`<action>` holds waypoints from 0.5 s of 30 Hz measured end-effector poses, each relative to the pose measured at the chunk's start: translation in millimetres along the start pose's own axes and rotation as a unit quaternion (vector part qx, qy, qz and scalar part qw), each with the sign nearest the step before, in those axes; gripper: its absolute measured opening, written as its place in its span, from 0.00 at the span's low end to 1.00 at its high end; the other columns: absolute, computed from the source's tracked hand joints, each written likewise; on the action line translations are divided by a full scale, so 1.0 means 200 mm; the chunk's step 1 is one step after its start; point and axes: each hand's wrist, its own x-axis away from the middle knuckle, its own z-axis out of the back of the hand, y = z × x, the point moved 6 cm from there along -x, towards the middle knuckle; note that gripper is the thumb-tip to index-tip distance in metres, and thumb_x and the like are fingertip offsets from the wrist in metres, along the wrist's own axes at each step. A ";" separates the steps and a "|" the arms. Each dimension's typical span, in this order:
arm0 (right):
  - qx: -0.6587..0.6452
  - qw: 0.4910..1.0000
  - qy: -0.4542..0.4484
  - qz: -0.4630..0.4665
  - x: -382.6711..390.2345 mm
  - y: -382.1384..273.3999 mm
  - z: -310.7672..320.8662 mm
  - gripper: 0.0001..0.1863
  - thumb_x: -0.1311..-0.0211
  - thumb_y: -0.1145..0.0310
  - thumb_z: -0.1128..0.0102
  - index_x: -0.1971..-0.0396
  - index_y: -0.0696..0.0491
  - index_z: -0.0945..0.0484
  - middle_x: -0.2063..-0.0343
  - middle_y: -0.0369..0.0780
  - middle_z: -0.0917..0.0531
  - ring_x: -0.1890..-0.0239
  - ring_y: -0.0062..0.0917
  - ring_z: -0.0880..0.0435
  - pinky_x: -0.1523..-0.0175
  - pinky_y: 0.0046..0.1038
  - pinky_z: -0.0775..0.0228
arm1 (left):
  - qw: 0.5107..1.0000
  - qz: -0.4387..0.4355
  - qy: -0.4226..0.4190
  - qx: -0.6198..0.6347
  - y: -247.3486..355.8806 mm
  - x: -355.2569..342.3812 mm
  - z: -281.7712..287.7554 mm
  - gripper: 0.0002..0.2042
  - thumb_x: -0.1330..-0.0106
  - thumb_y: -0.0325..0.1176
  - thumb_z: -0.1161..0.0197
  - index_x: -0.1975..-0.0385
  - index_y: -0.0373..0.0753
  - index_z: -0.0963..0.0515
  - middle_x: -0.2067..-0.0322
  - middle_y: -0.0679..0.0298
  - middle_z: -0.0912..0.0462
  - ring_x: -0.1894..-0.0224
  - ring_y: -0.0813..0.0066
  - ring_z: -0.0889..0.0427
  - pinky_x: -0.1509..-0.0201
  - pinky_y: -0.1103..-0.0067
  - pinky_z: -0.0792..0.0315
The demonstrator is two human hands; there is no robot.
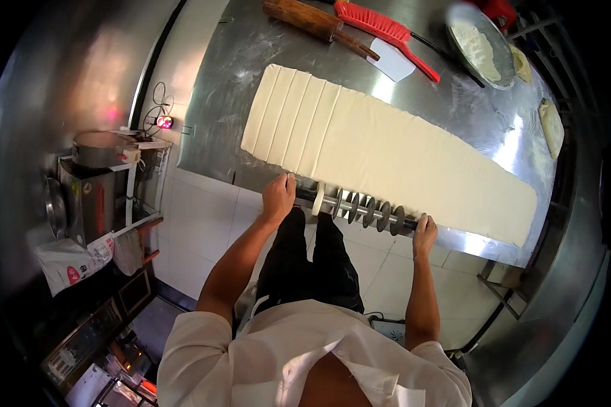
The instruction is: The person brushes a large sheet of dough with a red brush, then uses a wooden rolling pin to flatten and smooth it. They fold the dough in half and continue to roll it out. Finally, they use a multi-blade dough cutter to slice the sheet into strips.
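A long, flat sheet of pale dough (414, 156) lies across the steel table (217, 102). Several parallel cut lines divide its left end into strips. At the table's near edge, both my hands hold a roller cutter (368, 211), a bar with several round dark blades. My left hand (278, 197) is closed round its left end, and my right hand (425, 234) grips the right end. A pale strip (318, 199), which looks like dough, hangs at the bar near the left hand. The blades sit just in front of the sheet's near edge.
Along the table's far side lie a wooden rolling pin (304, 19), a red brush (380, 26), a white scraper (392, 61) and a metal bowl (504, 68) of flour. A folded dough piece (551, 129) rests at the right edge. A pot (100, 150) stands on a rack at left.
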 end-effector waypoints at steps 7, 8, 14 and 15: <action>0.021 1.000 0.010 -0.002 -0.01 0.06 -0.01 0.22 0.27 0.61 0.53 0.73 0.65 0.26 0.77 0.54 0.22 0.75 0.44 0.25 0.65 0.43 0.33 | 0.999 0.016 -0.004 -0.028 -0.01 -0.02 -0.05 0.15 0.28 0.36 0.44 0.78 0.35 0.27 0.77 0.47 0.22 0.72 0.42 0.21 0.68 0.57 0.29; 0.024 1.000 0.009 -0.007 -0.01 0.05 -0.01 0.22 0.27 0.61 0.53 0.73 0.65 0.26 0.77 0.54 0.22 0.75 0.42 0.26 0.65 0.42 0.33 | 1.000 0.008 -0.003 -0.023 0.01 -0.02 -0.05 0.15 0.28 0.36 0.44 0.78 0.35 0.27 0.78 0.47 0.22 0.72 0.43 0.21 0.68 0.57 0.29; 0.005 1.000 0.012 -0.016 -0.01 0.05 -0.01 0.22 0.27 0.60 0.53 0.73 0.66 0.26 0.77 0.52 0.21 0.75 0.36 0.27 0.64 0.40 0.33 | 0.999 0.034 -0.019 -0.036 0.02 -0.03 -0.04 0.14 0.30 0.37 0.42 0.77 0.36 0.26 0.76 0.50 0.21 0.71 0.44 0.21 0.65 0.57 0.29; 0.000 1.000 0.010 -0.022 0.00 0.06 -0.01 0.22 0.27 0.60 0.53 0.73 0.66 0.26 0.77 0.52 0.21 0.75 0.36 0.26 0.64 0.40 0.33 | 0.998 -0.023 -0.001 -0.060 0.07 -0.03 -0.01 0.14 0.31 0.37 0.41 0.76 0.36 0.25 0.74 0.52 0.20 0.69 0.46 0.21 0.62 0.57 0.29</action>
